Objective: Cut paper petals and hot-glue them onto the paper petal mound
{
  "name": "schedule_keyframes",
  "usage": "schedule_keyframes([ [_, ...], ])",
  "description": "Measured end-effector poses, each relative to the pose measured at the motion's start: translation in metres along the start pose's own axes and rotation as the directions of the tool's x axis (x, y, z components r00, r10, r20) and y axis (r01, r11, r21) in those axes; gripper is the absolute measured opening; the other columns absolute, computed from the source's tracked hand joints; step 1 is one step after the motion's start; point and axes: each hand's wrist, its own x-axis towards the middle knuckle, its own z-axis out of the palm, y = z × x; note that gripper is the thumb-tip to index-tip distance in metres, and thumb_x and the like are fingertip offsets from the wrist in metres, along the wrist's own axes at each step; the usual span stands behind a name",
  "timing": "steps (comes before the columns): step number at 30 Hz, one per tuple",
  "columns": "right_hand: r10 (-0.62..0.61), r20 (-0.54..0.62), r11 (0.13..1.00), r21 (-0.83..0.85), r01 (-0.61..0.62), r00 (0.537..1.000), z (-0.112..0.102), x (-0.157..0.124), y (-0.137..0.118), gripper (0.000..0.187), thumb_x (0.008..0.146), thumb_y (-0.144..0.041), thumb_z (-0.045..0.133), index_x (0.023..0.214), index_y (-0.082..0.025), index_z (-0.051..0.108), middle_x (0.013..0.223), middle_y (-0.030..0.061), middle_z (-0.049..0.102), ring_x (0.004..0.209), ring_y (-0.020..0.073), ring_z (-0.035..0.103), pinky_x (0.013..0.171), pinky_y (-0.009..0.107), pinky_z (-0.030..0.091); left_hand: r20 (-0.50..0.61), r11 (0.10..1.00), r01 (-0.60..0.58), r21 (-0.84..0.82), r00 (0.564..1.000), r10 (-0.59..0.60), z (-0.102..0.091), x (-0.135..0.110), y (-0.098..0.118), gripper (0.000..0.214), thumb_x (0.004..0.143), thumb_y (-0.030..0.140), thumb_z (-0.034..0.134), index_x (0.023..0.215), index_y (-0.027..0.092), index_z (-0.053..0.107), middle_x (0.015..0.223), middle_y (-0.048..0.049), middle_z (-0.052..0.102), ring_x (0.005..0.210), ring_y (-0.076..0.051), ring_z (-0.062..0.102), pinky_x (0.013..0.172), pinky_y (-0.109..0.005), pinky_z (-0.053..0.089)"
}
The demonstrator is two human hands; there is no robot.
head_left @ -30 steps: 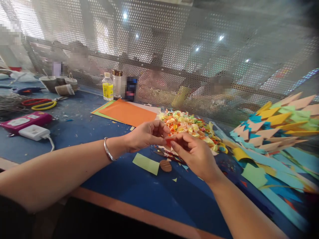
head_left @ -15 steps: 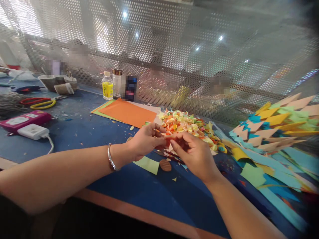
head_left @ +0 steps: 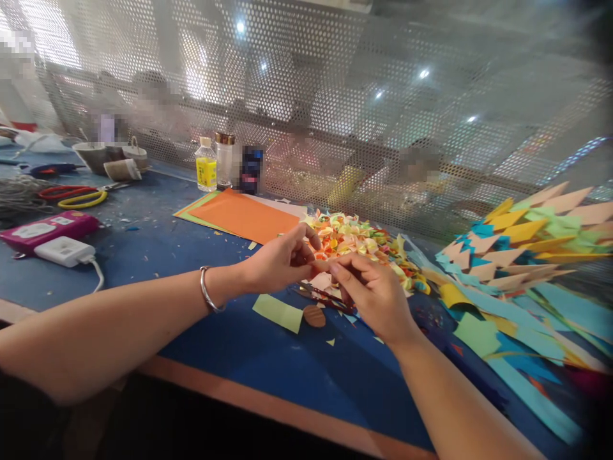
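Observation:
My left hand (head_left: pixel 290 259), with a silver bangle on its wrist, is closed, thumb and fingers drawn together. My right hand (head_left: pixel 376 295) meets it fingertip to fingertip in a pinch. Whatever lies between the fingers is too small and covered to name. Right behind them is a heap of small folded paper flowers (head_left: pixel 357 236) in orange, yellow and cream. Under the hands, a dark red edge and pale paper scraps show in part. A pale green paper strip (head_left: pixel 278 313) and a round brown wooden piece (head_left: pixel 314 315) lie just below on the blue table (head_left: pixel 287 370).
Orange paper sheets (head_left: pixel 249 214) lie behind my left hand. Two bottles, one with a yellow label (head_left: pixel 206 171), stand by the perforated metal screen (head_left: pixel 306 83). Scissors (head_left: pixel 82 199) and a magenta box (head_left: pixel 48 231) are left. A pointed paper construction (head_left: pixel 522 236) and paper strips occupy the right.
My hands stay fingertip to fingertip; the left fingers have lifted and curled a little. A reddish bit seen between the fingers before is now hardly visible. The view has shifted slightly.

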Motion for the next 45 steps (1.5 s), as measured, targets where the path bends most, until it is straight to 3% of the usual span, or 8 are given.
schedule_keyframes([
  [5,0.063,-0.004,0.996,0.056,-0.063,0.998,-0.001,0.001,-0.001,0.029,0.089,-0.043,0.057,0.079,-0.018,0.064,0.047,-0.0046,0.048,0.04,0.0098,0.042,0.039,0.023,0.033,0.1,0.995,-0.067,0.079,0.993,0.059,-0.005,0.0,0.007,0.017,0.08,0.013,0.06,0.091,0.019,0.048,0.069,0.0047,0.051,0.061,-0.008,0.047,0.057,-0.023,0.04],
  [9,0.051,-0.007,0.998,0.021,-0.051,0.999,-0.001,0.0,0.0,0.03,0.089,-0.046,0.057,0.078,-0.018,0.062,0.048,-0.0048,0.047,0.041,0.0095,0.042,0.04,0.022,0.032,0.135,1.0,-0.003,0.01,0.991,0.002,-0.005,0.0,0.005,0.01,0.08,0.014,0.059,0.088,0.016,0.054,0.076,0.0008,0.06,0.066,-0.009,0.056,0.063,-0.024,0.046],
  [14,0.037,-0.034,0.999,-0.008,-0.037,0.999,0.003,-0.001,-0.001,0.028,0.086,-0.047,0.061,0.082,-0.02,0.06,0.059,-0.0024,0.055,0.048,0.0104,0.047,0.045,0.023,0.037,0.045,0.987,0.079,-0.139,0.996,-0.073,-0.001,0.002,-0.002,0.013,0.077,0.015,0.065,0.087,0.013,0.057,0.077,-0.0017,0.064,0.068,-0.01,0.06,0.067,-0.026,0.048],
  [20,0.029,-0.053,0.999,-0.017,-0.03,0.998,0.005,0.001,0.003,0.03,0.084,-0.047,0.065,0.092,-0.019,0.061,0.073,0.0027,0.065,0.062,0.0145,0.059,0.052,0.025,0.046,-0.103,0.988,0.082,-0.128,0.99,-0.096,0.003,0.003,-0.002,0.012,0.075,0.014,0.066,0.084,0.014,0.059,0.069,0.0022,0.06,0.063,-0.007,0.057,0.062,-0.022,0.045],
  [30,0.024,0.097,0.872,-0.489,0.027,0.995,-0.006,-0.006,-0.009,0.016,0.088,-0.035,0.058,0.09,-0.02,0.062,0.078,0.0024,0.064,0.06,0.0153,0.058,0.059,0.03,0.046,-0.164,0.988,0.074,0.136,0.985,-0.052,0.003,0.001,-0.012,0.011,0.075,0.017,0.062,0.085,0.015,0.059,0.068,0.0018,0.057,0.061,-0.009,0.051,0.059,-0.023,0.042],
  [35,0.111,0.121,0.799,-0.601,-0.016,0.986,-0.045,-0.053,-0.008,0.021,0.089,-0.041,0.055,0.1,-0.025,0.061,0.088,0.0034,0.066,0.065,0.0175,0.062,0.06,0.032,0.049,-0.145,0.978,0.06,0.202,0.989,-0.03,0.003,0.001,-0.014,0.011,0.076,0.017,0.06,0.087,0.016,0.059,0.073,-0.0009,0.061,0.065,-0.01,0.054,0.061,-0.024,0.044],
  [40,0.181,-0.168,0.688,-0.683,-0.247,0.969,-0.112,-0.118,0.043,0.037,0.083,-0.056,0.057,0.103,-0.026,0.062,0.084,0.0053,0.065,0.066,0.0222,0.063,0.062,0.038,0.053,-0.167,0.968,0.076,0.239,0.985,-0.036,0.001,0.003,-0.013,0.011,0.075,0.015,0.061,0.085,0.015,0.06,0.071,-0.0007,0.061,0.064,-0.01,0.054,0.061,-0.024,0.044],
  [45,0.297,-0.217,0.606,-0.71,-0.359,0.93,-0.142,-0.135,0.085,0.051,0.075,-0.059,0.059,0.108,-0.021,0.062,0.102,0.0125,0.064,0.08,0.028,0.066,0.067,0.041,0.054,-0.179,0.966,0.057,0.25,0.984,-0.012,0.001,0.004,-0.014,0.009,0.074,0.014,0.063,0.082,0.015,0.06,0.07,0.0009,0.059,0.063,-0.009,0.053,0.06,-0.023,0.044],
])
